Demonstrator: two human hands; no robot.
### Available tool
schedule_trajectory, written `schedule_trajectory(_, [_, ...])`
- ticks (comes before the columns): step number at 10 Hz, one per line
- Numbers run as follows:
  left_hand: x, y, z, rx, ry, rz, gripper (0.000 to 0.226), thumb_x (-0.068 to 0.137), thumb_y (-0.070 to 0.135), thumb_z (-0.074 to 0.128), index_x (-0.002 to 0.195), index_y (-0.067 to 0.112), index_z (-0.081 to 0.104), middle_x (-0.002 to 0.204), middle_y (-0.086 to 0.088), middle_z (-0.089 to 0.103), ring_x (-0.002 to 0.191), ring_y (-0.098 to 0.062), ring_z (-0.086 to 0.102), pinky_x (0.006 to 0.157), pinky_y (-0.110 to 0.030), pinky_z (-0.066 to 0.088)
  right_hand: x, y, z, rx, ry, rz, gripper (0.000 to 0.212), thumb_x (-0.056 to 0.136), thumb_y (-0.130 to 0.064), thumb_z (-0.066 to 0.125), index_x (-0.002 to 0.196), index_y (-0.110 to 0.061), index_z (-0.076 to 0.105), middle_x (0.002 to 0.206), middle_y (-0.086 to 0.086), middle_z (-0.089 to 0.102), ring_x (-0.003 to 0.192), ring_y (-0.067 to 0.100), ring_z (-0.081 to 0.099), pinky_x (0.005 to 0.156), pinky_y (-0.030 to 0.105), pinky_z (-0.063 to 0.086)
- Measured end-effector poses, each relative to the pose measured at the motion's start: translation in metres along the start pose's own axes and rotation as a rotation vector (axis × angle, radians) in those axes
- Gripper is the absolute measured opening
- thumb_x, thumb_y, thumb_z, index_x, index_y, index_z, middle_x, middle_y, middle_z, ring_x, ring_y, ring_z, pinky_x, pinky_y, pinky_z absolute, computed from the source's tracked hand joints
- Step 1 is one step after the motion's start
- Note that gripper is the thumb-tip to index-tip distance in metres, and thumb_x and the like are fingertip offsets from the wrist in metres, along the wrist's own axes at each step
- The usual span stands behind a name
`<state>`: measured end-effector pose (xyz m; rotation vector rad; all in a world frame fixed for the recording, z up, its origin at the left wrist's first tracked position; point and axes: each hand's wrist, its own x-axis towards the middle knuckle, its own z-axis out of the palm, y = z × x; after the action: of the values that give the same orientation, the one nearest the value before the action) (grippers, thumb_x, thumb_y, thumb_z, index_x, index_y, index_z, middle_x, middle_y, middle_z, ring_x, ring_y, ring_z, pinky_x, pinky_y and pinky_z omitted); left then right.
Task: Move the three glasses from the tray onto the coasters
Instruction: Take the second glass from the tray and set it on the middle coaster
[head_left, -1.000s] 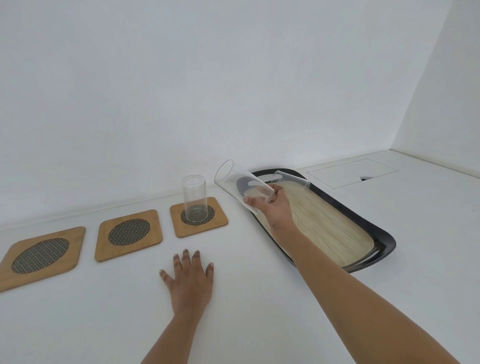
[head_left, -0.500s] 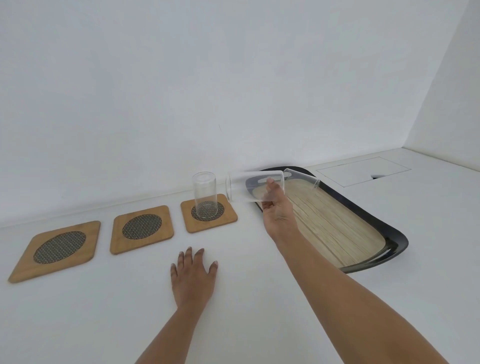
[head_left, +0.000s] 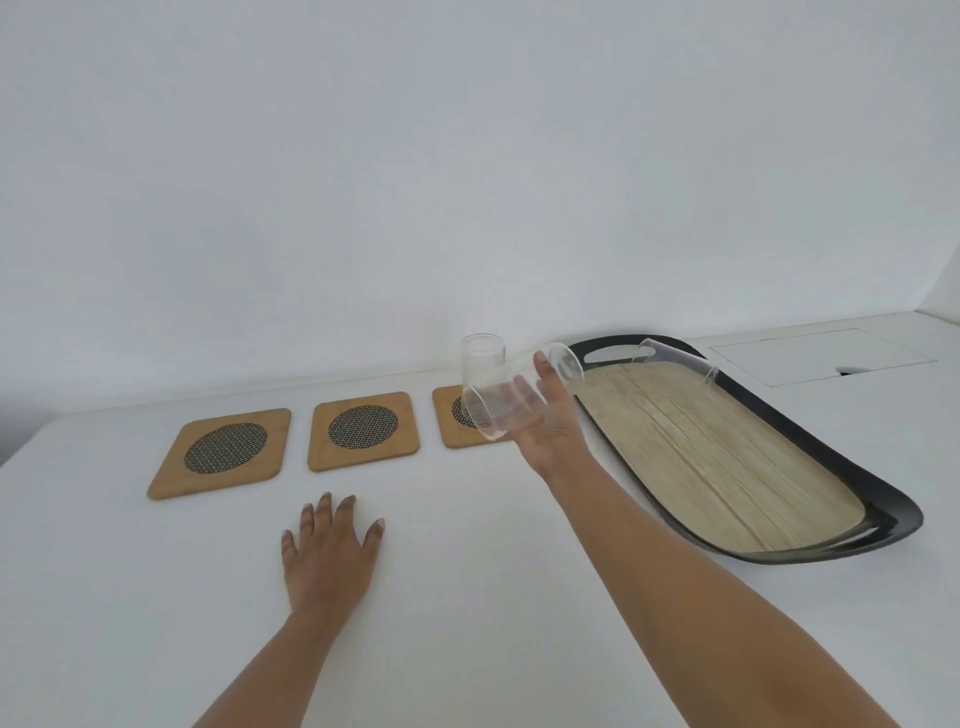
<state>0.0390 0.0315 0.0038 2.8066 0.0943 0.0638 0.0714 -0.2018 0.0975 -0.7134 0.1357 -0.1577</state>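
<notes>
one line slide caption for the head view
Right hand carries a tilted glass from the tray toward the coasters; left hand lies flat.

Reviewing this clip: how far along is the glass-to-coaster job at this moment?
Done: one glass stands upright on the coaster nearest the tray. In hand: the right hand holds a second glass tilted on its side, in the air near that coaster. Left: the third glass lies on the tray, and the middle coaster and far-left coaster are empty. The left hand rests flat on the table.

Clear glass tumblers (head_left: 522, 400), wooden mesh-centred coasters (head_left: 362, 431), glossy black wood-grain tray (head_left: 810, 457).
</notes>
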Motion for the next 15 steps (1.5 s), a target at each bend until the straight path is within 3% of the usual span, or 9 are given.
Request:
schedule_trajectory(1, [0.003,-0.019,-0.008,-0.009,0.002,-0.047,0.058,0.095,0.050,0.031,0.146,0.023,0.024,0.158,-0.003,0.016,0.147,-0.021,0.010,0.119,-0.045,0.011,0.001,0.012,0.018,-0.173,-0.084,0.034,0.022,0.086,-0.024,0.059,0.081,-0.004,0.064,0.079,0.021,0.058,0.069,0.030,0.065,0.060,0.029,0.050])
schedule_trajectory(2, [0.006,-0.040,-0.016,-0.008,0.020,-0.099,0.058,0.095,0.050,0.030,0.146,0.023,0.024,0.158,-0.004,0.016,0.147,-0.021,0.010,0.119,-0.046,0.010,0.011,0.033,0.035,-0.275,-0.028,-0.021,0.033,0.080,-0.015,0.069,0.105,-0.012,0.048,0.086,0.014,0.050,0.078,0.027,0.053,0.064,0.030,0.046])
schedule_trajectory(3, [0.006,-0.055,-0.018,-0.005,0.032,-0.119,0.057,0.095,0.050,0.030,0.146,0.024,0.023,0.158,-0.002,0.017,0.147,-0.020,0.010,0.119,-0.046,0.010,0.021,0.055,0.051,-0.285,0.048,0.003,0.057,0.072,-0.013,0.077,0.112,-0.028,0.039,0.095,-0.004,0.055,0.095,0.019,0.054,0.082,0.039,0.047])
schedule_trajectory(4, [0.006,-0.055,-0.017,-0.009,0.061,-0.111,0.057,0.095,0.049,0.030,0.145,0.024,0.025,0.157,-0.001,0.020,0.147,-0.020,0.011,0.119,-0.046,0.011,0.033,0.072,0.065,-0.460,0.016,0.028,0.068,0.068,-0.016,0.081,0.117,-0.033,0.036,0.122,0.002,0.053,0.110,0.022,0.050,0.088,0.045,0.041])
schedule_trajectory(6, [0.009,-0.056,-0.015,0.013,0.098,-0.119,0.055,0.095,0.049,0.031,0.144,0.024,0.027,0.156,-0.001,0.023,0.146,-0.021,0.014,0.118,-0.047,0.013,0.057,0.105,0.088,-0.736,-0.038,-0.056,0.079,0.065,-0.015,0.082,0.126,-0.030,0.034,0.121,0.003,0.048,0.121,0.021,0.046,0.092,0.036,0.043])
schedule_trajectory(8, [0.010,-0.056,-0.012,0.034,0.109,-0.123,0.056,0.095,0.049,0.030,0.144,0.022,0.027,0.156,-0.002,0.022,0.146,-0.021,0.014,0.118,-0.048,0.014,0.083,0.137,0.094,-0.824,-0.063,-0.085,0.087,0.062,-0.013,0.084,0.132,-0.026,0.034,0.127,0.008,0.049,0.127,0.024,0.043,0.106,0.043,0.038])
schedule_trajectory(12, [0.012,-0.059,-0.009,0.054,0.116,-0.117,0.057,0.095,0.049,0.029,0.145,0.022,0.025,0.157,-0.003,0.021,0.146,-0.021,0.013,0.118,-0.048,0.012,0.117,0.167,0.095,-0.934,-0.094,-0.083,0.086,0.057,-0.021,0.086,0.126,-0.034,0.037,0.118,0.000,0.048,0.118,0.021,0.046,0.094,0.038,0.043])
schedule_trajectory(15, [0.012,-0.061,-0.008,0.038,0.119,-0.121,0.056,0.095,0.049,0.029,0.144,0.022,0.027,0.156,-0.003,0.022,0.146,-0.022,0.013,0.118,-0.049,0.010,0.119,0.175,0.084,-1.054,-0.103,-0.044,0.100,0.063,-0.019,0.084,0.143,-0.024,0.024,0.145,0.009,0.039,0.133,0.023,0.037,0.101,0.032,0.034])
